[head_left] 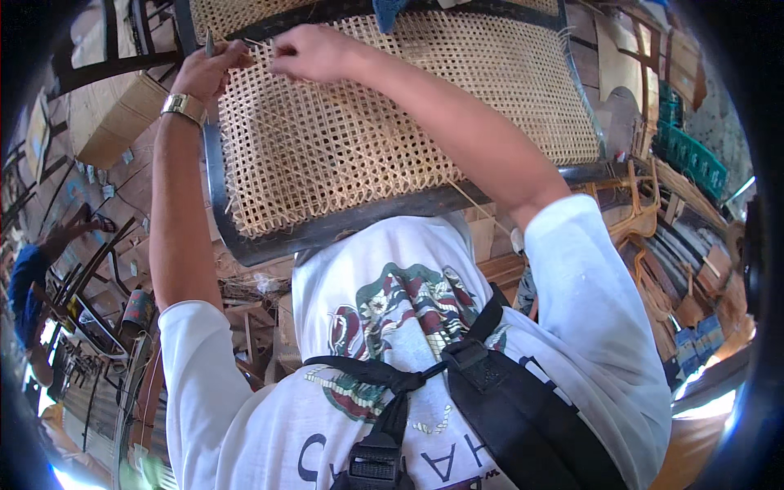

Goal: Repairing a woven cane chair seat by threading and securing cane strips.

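A woven cane panel (392, 106) with an open lattice is set in a dark frame (327, 227) in front of me. At its far left corner my left hand (204, 72) is closed, with a slim grey pointed tool (209, 44) sticking up from the fingers; its full shape is hidden. Just to the right, over the weave, my right hand (317, 54) is closed with thumb and fingers pinched together. A thin cane strand (258, 42) shows between the two hands. What lies inside the right fingers is too small to make out.
A blue cloth (389, 13) lies at the panel's far edge. Another cane panel (237, 13) is beyond it. On the left are a cardboard box (110, 118) and a person in blue (28, 286). Rattan frames (641, 208) and a green crate (690, 159) stand at right.
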A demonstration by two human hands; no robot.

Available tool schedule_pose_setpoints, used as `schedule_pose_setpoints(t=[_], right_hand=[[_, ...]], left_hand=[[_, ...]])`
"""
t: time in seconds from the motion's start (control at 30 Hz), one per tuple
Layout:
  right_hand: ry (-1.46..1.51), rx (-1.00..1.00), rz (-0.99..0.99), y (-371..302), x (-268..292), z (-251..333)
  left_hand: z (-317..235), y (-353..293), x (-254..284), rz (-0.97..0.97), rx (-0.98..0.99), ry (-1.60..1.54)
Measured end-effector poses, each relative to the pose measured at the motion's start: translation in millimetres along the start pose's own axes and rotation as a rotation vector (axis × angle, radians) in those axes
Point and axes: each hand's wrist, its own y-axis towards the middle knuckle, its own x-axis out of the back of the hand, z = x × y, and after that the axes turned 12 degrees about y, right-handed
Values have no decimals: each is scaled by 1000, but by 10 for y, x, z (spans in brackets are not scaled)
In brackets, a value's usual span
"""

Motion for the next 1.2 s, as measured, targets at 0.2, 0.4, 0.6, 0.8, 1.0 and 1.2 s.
schedule_pose_setpoints(t=[0.2,0.4,0.6,0.8,1.0,1.2], right_hand=[[175,-286,219,-1037,172,61],[78,-237,-15,-1537,243,293],[59,-240,-28,-1633,143,287],[73,-172,-86,-1611,61,307],[65,-132,-120,-1528,-40,274],[90,-71,-147,-1223,-185,232]], left_hand=[[342,38,110,-102,85,-84],[293,-94,6,-59,165,-355],[420,-35,131,-85,221,-401],[456,-12,169,-513,-28,204],[510,-36,133,-865,-164,625],[389,83,361,-824,32,474]])
